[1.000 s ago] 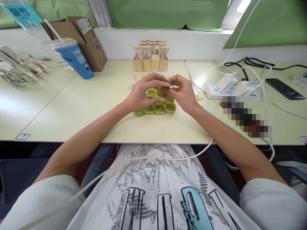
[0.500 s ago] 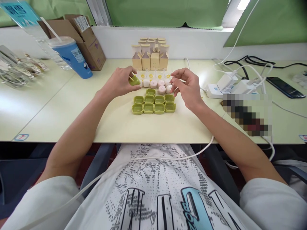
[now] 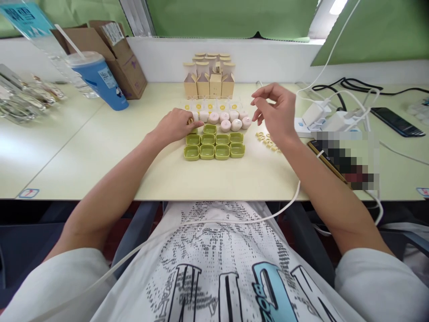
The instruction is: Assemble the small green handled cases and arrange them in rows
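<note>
Several small green square cases (image 3: 214, 145) lie in two rows on the pale table (image 3: 140, 156). My left hand (image 3: 176, 126) rests at the upper left corner of that group, fingers curled round a green case that is mostly hidden. My right hand (image 3: 276, 112) hovers above the table to the right, fingers loosely spread and holding nothing. Below it lie several small yellow pieces (image 3: 266, 139). Pink round pieces (image 3: 228, 120) sit in a row behind the green cases. Beyond them stand small tan boxes (image 3: 209, 80).
A blue cup with a straw (image 3: 98, 80) and a cardboard box (image 3: 120, 53) stand at the back left. On the right lie white chargers with cables (image 3: 326, 118) and a dark phone (image 3: 397, 123). A white cable (image 3: 284, 208) hangs over the table's front edge.
My left hand has carried the green case down from behind the pink pieces to the left end of the rows. My right hand has drawn up and to the right, uncovering the yellow pieces.
</note>
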Action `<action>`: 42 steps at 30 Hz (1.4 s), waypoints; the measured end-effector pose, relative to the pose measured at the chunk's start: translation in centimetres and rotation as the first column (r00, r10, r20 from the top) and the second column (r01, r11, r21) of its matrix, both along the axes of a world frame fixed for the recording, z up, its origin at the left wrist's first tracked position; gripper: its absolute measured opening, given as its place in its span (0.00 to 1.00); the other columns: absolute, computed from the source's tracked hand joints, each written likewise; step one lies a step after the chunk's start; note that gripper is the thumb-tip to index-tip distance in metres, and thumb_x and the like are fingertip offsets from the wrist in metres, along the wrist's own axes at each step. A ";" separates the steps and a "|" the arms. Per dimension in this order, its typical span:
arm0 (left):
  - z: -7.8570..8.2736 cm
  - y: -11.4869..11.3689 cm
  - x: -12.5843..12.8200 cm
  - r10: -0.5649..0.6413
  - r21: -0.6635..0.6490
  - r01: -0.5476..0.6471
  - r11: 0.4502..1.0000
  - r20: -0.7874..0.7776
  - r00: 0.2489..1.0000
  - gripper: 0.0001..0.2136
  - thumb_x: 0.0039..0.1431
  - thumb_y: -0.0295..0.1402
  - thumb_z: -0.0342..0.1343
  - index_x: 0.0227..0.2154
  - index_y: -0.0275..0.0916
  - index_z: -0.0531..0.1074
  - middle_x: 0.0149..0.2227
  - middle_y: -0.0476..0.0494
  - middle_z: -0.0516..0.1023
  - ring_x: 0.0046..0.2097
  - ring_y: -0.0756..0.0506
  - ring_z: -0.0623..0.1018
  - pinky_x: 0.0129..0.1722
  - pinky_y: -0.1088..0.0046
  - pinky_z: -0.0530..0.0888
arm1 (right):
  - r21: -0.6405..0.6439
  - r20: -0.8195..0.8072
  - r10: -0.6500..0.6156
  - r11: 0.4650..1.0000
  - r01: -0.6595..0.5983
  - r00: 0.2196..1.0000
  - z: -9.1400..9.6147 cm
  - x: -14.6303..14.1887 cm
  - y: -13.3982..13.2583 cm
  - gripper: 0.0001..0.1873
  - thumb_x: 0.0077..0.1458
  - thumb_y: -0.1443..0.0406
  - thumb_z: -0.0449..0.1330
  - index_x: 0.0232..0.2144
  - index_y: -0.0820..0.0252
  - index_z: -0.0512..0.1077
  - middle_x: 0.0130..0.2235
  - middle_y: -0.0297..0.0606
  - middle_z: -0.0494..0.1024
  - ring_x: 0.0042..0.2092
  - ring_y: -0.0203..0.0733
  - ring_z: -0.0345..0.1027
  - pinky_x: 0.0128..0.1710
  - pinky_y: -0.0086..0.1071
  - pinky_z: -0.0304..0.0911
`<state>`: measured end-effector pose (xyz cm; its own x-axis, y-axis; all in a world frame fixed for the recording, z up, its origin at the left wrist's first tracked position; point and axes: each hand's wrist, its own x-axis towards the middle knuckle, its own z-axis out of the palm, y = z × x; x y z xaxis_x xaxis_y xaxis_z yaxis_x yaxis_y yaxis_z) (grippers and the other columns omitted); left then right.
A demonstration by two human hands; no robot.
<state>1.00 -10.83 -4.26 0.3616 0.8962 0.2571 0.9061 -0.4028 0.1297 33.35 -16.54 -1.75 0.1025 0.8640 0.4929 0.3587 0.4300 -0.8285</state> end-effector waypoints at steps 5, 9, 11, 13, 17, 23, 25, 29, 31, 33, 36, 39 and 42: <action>1.2 -0.4 -0.2 0.031 0.063 -0.036 0.997 0.083 0.996 0.22 0.75 0.56 0.57 0.34 0.45 0.80 0.41 0.36 0.87 0.43 0.36 0.81 0.46 0.56 0.76 | -0.062 0.576 -0.193 0.959 0.278 0.794 2.1 5.2 1.3 0.02 0.68 0.63 0.68 0.41 0.51 0.83 0.47 0.42 0.91 0.49 0.55 0.85 0.61 0.53 0.81; 2.8 -1.2 -0.6 -0.188 0.125 0.160 0.979 0.268 0.945 0.16 0.71 0.53 0.64 0.36 0.49 0.84 0.40 0.40 0.88 0.39 0.39 0.80 0.48 0.54 0.78 | -0.270 0.830 0.033 0.897 0.350 0.557 2.1 7.5 2.2 0.15 0.64 0.69 0.66 0.49 0.53 0.89 0.49 0.46 0.92 0.55 0.62 0.86 0.60 0.54 0.81; 3.1 -1.5 -0.4 -0.315 0.096 0.301 0.949 0.337 0.887 0.13 0.69 0.51 0.67 0.36 0.49 0.86 0.36 0.42 0.87 0.36 0.40 0.79 0.47 0.54 0.80 | -0.311 0.885 0.112 0.865 0.394 0.453 1.5 7.6 2.5 0.19 0.64 0.70 0.66 0.53 0.51 0.89 0.51 0.48 0.91 0.58 0.64 0.84 0.60 0.54 0.80; 2.9 -1.8 0.1 -0.369 0.086 0.362 0.928 0.349 0.862 0.11 0.67 0.48 0.67 0.37 0.49 0.87 0.36 0.42 0.87 0.38 0.39 0.81 0.48 0.54 0.80 | -0.306 0.922 0.144 0.842 0.445 0.360 1.0 7.5 2.8 0.21 0.65 0.69 0.67 0.57 0.50 0.88 0.53 0.49 0.89 0.61 0.66 0.83 0.60 0.54 0.79; 1.8 -2.2 1.3 -0.375 0.118 0.357 0.927 0.241 0.895 0.10 0.67 0.41 0.64 0.41 0.45 0.89 0.41 0.39 0.89 0.50 0.34 0.83 0.56 0.50 0.80 | -0.345 0.926 0.222 0.828 0.442 0.306 0.3 7.4 3.4 0.24 0.64 0.70 0.67 0.61 0.52 0.86 0.52 0.49 0.88 0.58 0.62 0.84 0.55 0.48 0.80; 1.1 -2.3 1.5 -0.380 0.087 0.371 0.925 0.131 0.916 0.16 0.69 0.35 0.56 0.45 0.42 0.90 0.46 0.35 0.90 0.56 0.29 0.80 0.56 0.47 0.79 | -0.359 0.914 0.220 0.831 0.426 0.340 0.3 7.5 3.7 0.17 0.62 0.71 0.69 0.52 0.56 0.88 0.47 0.46 0.89 0.50 0.56 0.85 0.54 0.44 0.80; 0.9 -2.0 1.3 -0.387 0.088 0.379 0.921 0.109 0.915 0.18 0.65 0.30 0.55 0.46 0.42 0.91 0.48 0.35 0.91 0.57 0.29 0.80 0.55 0.48 0.79 | -0.365 0.895 0.186 0.828 0.426 0.405 0.7 7.2 3.2 0.10 0.61 0.72 0.69 0.42 0.57 0.88 0.43 0.46 0.89 0.48 0.57 0.85 0.54 0.46 0.79; 0.7 -1.5 1.1 -0.374 0.084 0.366 0.927 0.115 0.920 0.21 0.59 0.26 0.56 0.47 0.42 0.92 0.52 0.37 0.92 0.58 0.30 0.80 0.53 0.51 0.80 | -0.232 0.810 -0.042 0.893 0.386 0.584 1.9 6.1 2.1 0.09 0.65 0.75 0.66 0.38 0.59 0.86 0.46 0.50 0.91 0.49 0.54 0.83 0.59 0.46 0.76; 0.8 -1.7 1.4 -0.357 0.082 0.349 0.933 0.123 0.926 0.20 0.60 0.25 0.57 0.47 0.42 0.92 0.52 0.38 0.92 0.58 0.31 0.80 0.53 0.53 0.80 | -0.102 0.745 -0.192 0.914 0.394 0.639 2.3 5.4 1.6 0.10 0.68 0.75 0.66 0.42 0.59 0.85 0.52 0.55 0.92 0.53 0.52 0.83 0.63 0.45 0.73; 0.9 -2.0 1.9 -0.352 0.084 0.343 0.936 0.128 0.927 0.20 0.61 0.23 0.58 0.47 0.43 0.92 0.50 0.40 0.93 0.58 0.32 0.82 0.55 0.54 0.80 | -0.017 0.681 -0.289 0.912 0.409 0.673 2.3 4.8 1.3 0.10 0.70 0.75 0.65 0.45 0.59 0.84 0.55 0.57 0.91 0.55 0.51 0.83 0.65 0.45 0.71; 1.0 -2.5 2.5 -0.327 0.077 0.322 0.944 0.075 0.942 0.23 0.63 0.20 0.55 0.51 0.41 0.92 0.49 0.38 0.94 0.58 0.33 0.85 0.52 0.55 0.81 | -0.013 0.581 -0.309 0.921 0.388 0.753 1.9 4.1 0.9 0.13 0.72 0.75 0.62 0.51 0.56 0.82 0.49 0.53 0.93 0.46 0.47 0.84 0.59 0.43 0.74; 1.0 -2.7 2.7 -0.323 0.098 0.324 0.941 -0.029 0.946 0.26 0.62 0.19 0.53 0.52 0.40 0.92 0.49 0.38 0.94 0.56 0.33 0.88 0.53 0.54 0.82 | 0.001 0.543 -0.273 0.946 0.325 0.794 1.5 3.5 0.7 0.13 0.72 0.74 0.62 0.51 0.55 0.81 0.41 0.47 0.93 0.39 0.45 0.81 0.53 0.40 0.74; 0.7 -2.4 2.6 -0.325 0.111 0.329 0.938 -0.053 0.944 0.25 0.62 0.20 0.52 0.50 0.40 0.92 0.48 0.38 0.94 0.50 0.35 0.90 0.54 0.54 0.83 | 0.026 0.577 -0.267 0.950 0.310 0.772 1.2 3.3 0.6 0.11 0.71 0.72 0.63 0.48 0.55 0.83 0.41 0.46 0.92 0.37 0.45 0.78 0.50 0.40 0.73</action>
<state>3.56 -13.23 -3.60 0.6394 0.6916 0.3358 0.7250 -0.6878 0.0361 36.64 -15.97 -0.51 0.0735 0.8722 0.4836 0.8701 0.1809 -0.4585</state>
